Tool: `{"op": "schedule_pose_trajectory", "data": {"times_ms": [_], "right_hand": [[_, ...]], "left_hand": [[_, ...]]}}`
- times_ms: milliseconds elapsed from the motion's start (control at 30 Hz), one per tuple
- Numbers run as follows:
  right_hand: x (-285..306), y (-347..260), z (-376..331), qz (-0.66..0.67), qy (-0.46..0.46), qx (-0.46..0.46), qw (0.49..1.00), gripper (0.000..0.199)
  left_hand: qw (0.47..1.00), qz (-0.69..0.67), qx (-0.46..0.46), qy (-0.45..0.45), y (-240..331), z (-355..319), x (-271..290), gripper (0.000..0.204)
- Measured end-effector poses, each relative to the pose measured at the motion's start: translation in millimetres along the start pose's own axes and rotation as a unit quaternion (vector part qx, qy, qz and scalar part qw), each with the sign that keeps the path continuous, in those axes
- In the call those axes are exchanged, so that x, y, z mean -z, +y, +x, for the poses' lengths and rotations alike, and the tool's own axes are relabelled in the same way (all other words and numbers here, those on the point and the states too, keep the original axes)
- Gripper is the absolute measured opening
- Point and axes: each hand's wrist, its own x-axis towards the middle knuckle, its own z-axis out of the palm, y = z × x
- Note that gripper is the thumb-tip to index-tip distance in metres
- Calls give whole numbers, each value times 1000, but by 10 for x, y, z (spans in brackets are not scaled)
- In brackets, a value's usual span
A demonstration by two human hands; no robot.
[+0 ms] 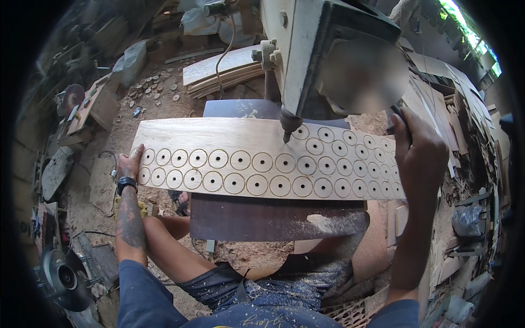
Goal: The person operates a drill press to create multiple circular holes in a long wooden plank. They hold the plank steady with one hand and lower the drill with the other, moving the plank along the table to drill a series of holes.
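Note:
A long pale plywood board (202,133) lies across the dark drill press table (246,218). Rows of round cuts, each with a dark hole at its centre, cover its near part and the right of its far part; the far left stretch is uncut. My left hand (129,165) grips the board's left end, thumb on top. Over the far half, the drill press (301,60) holds a chuck with a hole-cutting bit (289,124), its tip at or just above the wood beside the last far-row circle. My right hand (420,136) is closed around the dark feed lever (403,116).
Sawdust lies on the table's near right. Stacked curved boards (229,71) sit behind the table, with small wooden discs (153,90) scattered on the floor beside them. A fan-like machine (66,277) stands at lower left. Wood offcuts (456,128) pile along the right.

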Motion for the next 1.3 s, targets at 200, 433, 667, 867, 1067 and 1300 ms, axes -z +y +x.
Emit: {"op": "schedule_pose_trajectory", "data": {"times_ms": [200, 433, 667, 867, 1067, 1300], "right_hand": [[-322, 13, -340, 45, 49, -25, 997, 20], [-389, -94, -448, 76, 31, -54, 995, 19], [-459, -112, -269, -14, -151, -39, 988, 30], [-881, -70, -379, 273, -125, -165, 940, 40], [-1160, -27, -483, 344, -71, -152, 924, 42], [-1516, 0, -573, 344, -17, -113, 932, 37]], "left_hand": [[1000, -7, -5, 8, -46, 36, -44, 83], [1000, -10, 2, 2, -25, 12, -41, 84], [1000, 18, 10, -4, -52, 58, -45, 88], [1000, 5, 11, 5, -76, 44, -68, 89], [1000, 22, 6, -9, -71, 65, -50, 88], [1000, 11, 0, -7, -81, 53, -55, 86]]}}
